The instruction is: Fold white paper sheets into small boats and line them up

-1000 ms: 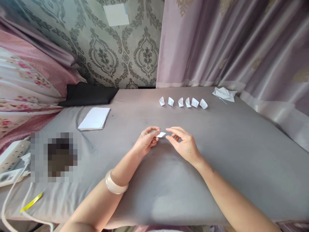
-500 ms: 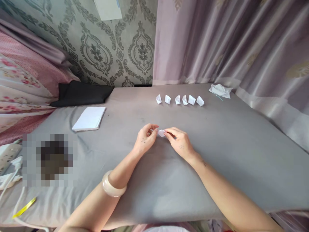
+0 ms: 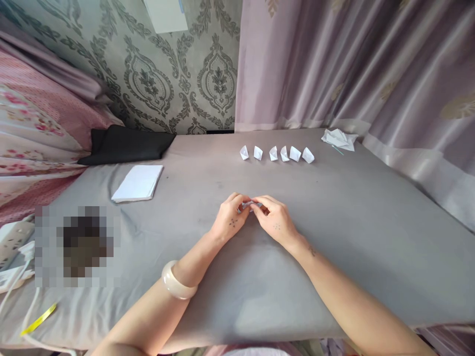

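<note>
L hand [image 3: 233,216] & R hand [image 3: 273,216] both pinching paper pc. [image 3: 246,202], apparently unfinished; six folded pcs. [image 3: 273,154], apparently done, nr. far edge of worktop [image 3: 208,173].

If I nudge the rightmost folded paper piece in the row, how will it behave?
The rightmost folded paper piece looks like thin paper, so it is probably very light. Its folds likely give it some stiffness, though a hard pinch may crush it. With its angular shape, it seems likelier to slide or tip than roll on the grey cloth.
</note>
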Demonstrator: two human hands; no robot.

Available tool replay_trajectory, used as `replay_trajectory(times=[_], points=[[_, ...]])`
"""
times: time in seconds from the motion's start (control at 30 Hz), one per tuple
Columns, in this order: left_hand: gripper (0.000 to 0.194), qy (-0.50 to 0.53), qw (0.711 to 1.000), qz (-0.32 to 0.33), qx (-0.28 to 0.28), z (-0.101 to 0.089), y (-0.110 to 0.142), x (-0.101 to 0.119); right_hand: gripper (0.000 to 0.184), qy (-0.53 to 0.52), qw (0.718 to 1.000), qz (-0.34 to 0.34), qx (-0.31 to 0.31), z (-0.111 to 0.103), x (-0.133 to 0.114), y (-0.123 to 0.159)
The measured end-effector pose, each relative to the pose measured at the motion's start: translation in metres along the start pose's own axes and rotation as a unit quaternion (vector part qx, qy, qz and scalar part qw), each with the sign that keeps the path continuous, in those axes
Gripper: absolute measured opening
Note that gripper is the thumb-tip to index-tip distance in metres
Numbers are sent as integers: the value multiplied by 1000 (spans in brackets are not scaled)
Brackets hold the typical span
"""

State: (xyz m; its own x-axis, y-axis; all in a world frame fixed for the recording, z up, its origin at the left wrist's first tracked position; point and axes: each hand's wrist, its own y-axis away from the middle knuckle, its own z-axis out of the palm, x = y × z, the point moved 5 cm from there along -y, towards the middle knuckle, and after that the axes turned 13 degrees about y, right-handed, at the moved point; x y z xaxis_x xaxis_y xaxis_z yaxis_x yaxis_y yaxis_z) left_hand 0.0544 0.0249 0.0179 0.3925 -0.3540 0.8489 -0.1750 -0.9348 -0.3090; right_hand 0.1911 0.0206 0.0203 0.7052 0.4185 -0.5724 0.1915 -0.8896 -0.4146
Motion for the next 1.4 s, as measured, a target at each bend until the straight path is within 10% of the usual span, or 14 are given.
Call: replay_trajectory(times=[0.73,1.4], points=[[6,6,999,34,8,3,2,3,17,46,997,-52,35,-2,-7,0],[22,23,999,22,-14,1,5,1,13,-19,998,65,-1,-3,8,2]])
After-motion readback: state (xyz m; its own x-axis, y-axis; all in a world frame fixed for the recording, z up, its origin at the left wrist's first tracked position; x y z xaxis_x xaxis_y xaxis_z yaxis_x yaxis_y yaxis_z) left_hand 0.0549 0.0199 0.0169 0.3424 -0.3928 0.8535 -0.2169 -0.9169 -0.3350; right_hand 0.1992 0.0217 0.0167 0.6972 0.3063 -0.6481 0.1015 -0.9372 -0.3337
